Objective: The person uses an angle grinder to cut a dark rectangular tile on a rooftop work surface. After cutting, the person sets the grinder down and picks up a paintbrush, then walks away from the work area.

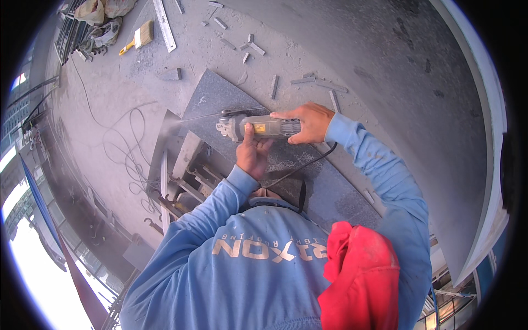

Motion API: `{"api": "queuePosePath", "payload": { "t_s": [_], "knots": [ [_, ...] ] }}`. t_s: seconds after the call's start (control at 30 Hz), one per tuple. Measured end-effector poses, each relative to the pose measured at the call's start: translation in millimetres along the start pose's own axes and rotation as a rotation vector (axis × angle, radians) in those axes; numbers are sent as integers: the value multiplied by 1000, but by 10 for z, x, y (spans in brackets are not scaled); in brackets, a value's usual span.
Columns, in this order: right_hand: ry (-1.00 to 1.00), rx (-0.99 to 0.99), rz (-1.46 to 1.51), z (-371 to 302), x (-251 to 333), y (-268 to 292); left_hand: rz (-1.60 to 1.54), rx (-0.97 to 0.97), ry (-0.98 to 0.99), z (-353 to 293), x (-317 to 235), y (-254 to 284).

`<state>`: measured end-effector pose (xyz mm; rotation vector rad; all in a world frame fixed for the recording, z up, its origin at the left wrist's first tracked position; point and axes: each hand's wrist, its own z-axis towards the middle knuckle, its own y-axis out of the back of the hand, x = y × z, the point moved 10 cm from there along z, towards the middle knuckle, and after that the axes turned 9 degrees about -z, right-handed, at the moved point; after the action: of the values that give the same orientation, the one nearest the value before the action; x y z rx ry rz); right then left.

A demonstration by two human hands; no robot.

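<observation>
An angle grinder (267,127) lies crosswise over a dark grey stone slab (212,99), held in both my hands. My left hand (253,156) grips the body from below near the head, thumb on top. Around the rear end, by the power cord, closes my right hand (313,123), index finger along the top. The disc edge, at the grinder's far side, meets a thin line running across the slab. Pale dust (171,124) sprays off to the left at the slab's edge. How deep the disc sits is hidden.
Cut stone strips (275,87) litter the floor beyond the slab. A yellow-handled brush (144,34) and a metal ruler (164,25) lie at the far left. Looped cable (132,144) trails over the floor; metal clamps (198,176) stand left of my knees. A grey wall (440,110) rises on the right.
</observation>
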<state>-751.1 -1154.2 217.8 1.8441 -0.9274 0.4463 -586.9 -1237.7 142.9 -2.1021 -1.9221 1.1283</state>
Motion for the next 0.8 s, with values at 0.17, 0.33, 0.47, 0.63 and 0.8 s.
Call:
{"api": "queuePosePath", "payload": {
  "t_s": [0.17,0.33,0.47,0.63,0.8],
  "knots": [
    [18,11,34,122,26,-42,-5,-25,-23,75,-68,116],
    [27,3,61,118,69,3,-9,-48,-2,44,-89,92],
    [23,-10,61,-60,72,112,-7,-44,23,-52,-4,-34],
    [-38,30,25,-210,-6,125,-12,6,52,-114,96,-196],
    [15,-22,-28,-178,-29,101,-19,15,46,-94,119,-198]
  ]
}}
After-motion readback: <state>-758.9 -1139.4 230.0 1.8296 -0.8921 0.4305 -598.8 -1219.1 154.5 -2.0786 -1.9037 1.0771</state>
